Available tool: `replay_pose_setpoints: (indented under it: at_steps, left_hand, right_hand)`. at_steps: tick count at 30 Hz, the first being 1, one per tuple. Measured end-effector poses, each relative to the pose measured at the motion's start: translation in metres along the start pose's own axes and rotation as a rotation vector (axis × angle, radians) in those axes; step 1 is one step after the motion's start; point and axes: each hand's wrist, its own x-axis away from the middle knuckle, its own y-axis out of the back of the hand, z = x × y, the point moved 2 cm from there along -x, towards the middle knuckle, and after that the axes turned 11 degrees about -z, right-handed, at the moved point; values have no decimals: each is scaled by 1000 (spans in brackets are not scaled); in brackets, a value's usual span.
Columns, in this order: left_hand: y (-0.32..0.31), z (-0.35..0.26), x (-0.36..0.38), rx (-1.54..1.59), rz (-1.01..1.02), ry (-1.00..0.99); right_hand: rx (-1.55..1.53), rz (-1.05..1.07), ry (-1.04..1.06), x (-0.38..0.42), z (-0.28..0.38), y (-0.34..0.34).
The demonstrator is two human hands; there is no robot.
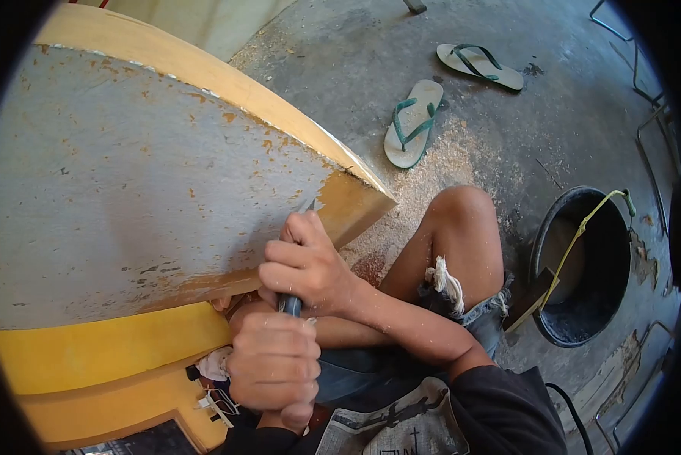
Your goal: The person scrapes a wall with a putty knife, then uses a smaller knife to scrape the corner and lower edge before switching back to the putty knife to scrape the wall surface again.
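No brand or label is showing on the tool or the board; the only print is a dark drawing on the pale cloth [390, 425] lying across the person's lap at the bottom edge of the view, and its few marks are too small to read as words. Both hands are wrapping around one tool [290, 305], a dark-handled thing like a chisel or scraper, of which only a short stretch of handle is showing between the two fists. The right hand [304, 265] is gripping high, fingers curled tight around the shaft, knuckles facing left, and it is sitting against the lower edge of the big board [128, 189] near its pointed right corner. The left hand [274, 365] is closing in a fist around the lower end of the handle, just below the right hand and touching it. The tool's long axis is running nearly upright in the view, leaning slightly right at the top, with its working end pointing up into the board's lower edge, where a thin grey tip is peeking above the right fingers. The board is carrying worn grey paint with yellow showing through along its edges. Beyond the person's bare knee [462, 220], a black bucket [583, 265] is standing on the sawdust-strewn floor, and two green-strapped sandals [415, 121] are lying well apart from the hands.
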Motion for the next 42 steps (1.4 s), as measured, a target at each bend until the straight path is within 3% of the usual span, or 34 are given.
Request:
replay_pose_setpoints:
  at_steps: [8,11,15,18,22,23,26,30,33,36,38,39,42]
  left_hand:
    - [2,-6,2,-39,-68,81]
    - [8,21,8,45,-167,170]
    - [1,9,6,100,-53,4]
    - [6,19,11,6,-189,112]
    - [-1,8,14,-183,-211,171]
    - [7,23,11,21,-135,188]
    - [0,11,8,0,-59,21]
    - [7,21,11,-2,-143,167]
    - [-1,10,12,-97,-152,153]
    - [7,17,10,-15,-151,148]
    - [4,9,8,62,-5,-5]
    - [3,5,16,-185,-124,103]
    - [12,36,20,129,-237,240]
  right_hand:
    - [18,13,9,2,-4,1]
    - [32,31,-15,7,-5,-1]
    - [50,-11,-9,5,-8,1]
    - [77,-4,-36,6,-11,0]
    - [27,-17,39,7,-6,-1]
    - [50,-6,5,10,-10,0]
    - [72,1,-9,9,-10,1]
    - [102,29,-37,10,-16,0]
    - [17,-28,48,5,-7,0]
    - [41,-5,-21,8,-11,1]
    - [49,-36,27,9,-12,-1]
    - [49,-29,2,9,-14,2]
    - [118,2,-40,18,-26,2]
